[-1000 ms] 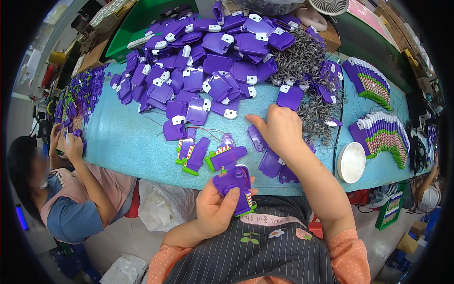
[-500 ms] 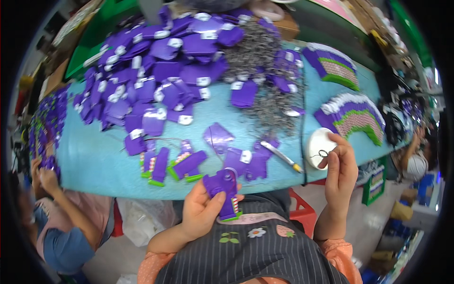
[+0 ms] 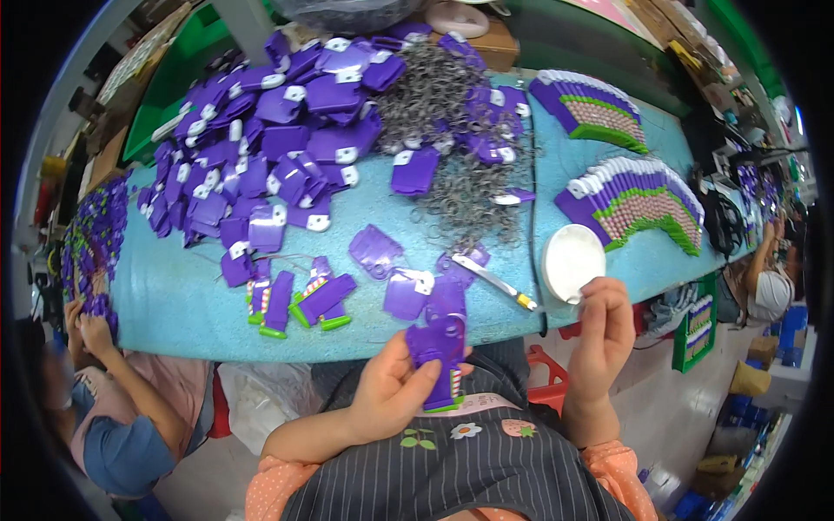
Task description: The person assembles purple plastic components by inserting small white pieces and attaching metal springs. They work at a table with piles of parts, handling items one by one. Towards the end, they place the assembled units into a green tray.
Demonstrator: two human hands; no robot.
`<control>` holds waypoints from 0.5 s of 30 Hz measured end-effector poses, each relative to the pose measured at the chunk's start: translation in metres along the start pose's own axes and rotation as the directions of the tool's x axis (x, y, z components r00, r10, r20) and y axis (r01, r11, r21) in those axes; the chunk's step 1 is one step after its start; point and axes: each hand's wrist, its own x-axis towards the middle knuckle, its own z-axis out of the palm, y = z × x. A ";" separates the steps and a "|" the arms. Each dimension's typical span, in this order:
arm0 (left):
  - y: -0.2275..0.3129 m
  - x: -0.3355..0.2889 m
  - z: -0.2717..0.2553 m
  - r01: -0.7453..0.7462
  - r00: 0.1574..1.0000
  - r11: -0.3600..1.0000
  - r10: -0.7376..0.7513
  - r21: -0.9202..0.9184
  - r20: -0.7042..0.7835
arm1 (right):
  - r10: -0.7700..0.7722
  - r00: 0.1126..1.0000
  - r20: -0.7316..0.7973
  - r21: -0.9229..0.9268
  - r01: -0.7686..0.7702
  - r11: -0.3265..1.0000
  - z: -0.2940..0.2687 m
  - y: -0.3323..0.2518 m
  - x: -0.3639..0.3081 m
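Note:
My left hand [image 3: 395,382] is closed around a purple plastic part [image 3: 434,354], which has a green end and a row of white and pink bits along its side. My right hand [image 3: 605,326] pinches thumb and fingers together at the near rim of a white round dish [image 3: 569,260]; whatever they hold is too small to make out. Flat purple pieces [image 3: 408,293] lie just beyond my left hand, beside a pen-like white tool with a yellow end [image 3: 495,282]. A few purple-and-green parts [image 3: 278,302] rest to the left.
A big heap of purple pieces with white tabs [image 3: 304,104] covers the far left of the table [image 3: 174,304]. Next to it lies a pile of grey curled wire pieces [image 3: 434,95]. Curved rows of purple-and-green parts [image 3: 643,208] stand at right. Another person [image 3: 130,408] works at left.
My right hand has lowered at the dish, and the dark wire loop at its fingertips no longer shows. My left hand still grips the purple part. The view has shifted slightly.

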 end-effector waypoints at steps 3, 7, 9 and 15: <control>-0.002 0.007 0.004 -0.067 0.997 0.998 0.067 -0.007 0.041 | -0.044 0.975 0.217 0.212 -0.004 0.977 0.033 -0.004 -0.007; 0.009 0.003 0.001 -0.063 0.998 0.998 0.063 0.015 0.020 | 0.020 0.916 0.400 0.358 -0.176 0.917 0.066 -0.004 -0.012; 0.011 0.001 -0.003 -0.056 0.998 0.997 0.056 0.045 0.012 | 0.067 0.884 0.463 0.362 -0.258 0.896 0.072 -0.003 -0.016; 0.011 0.000 -0.016 0.050 0.992 0.969 -0.076 0.242 0.099 | 0.162 0.843 0.514 0.293 -0.350 0.890 0.062 0.004 -0.016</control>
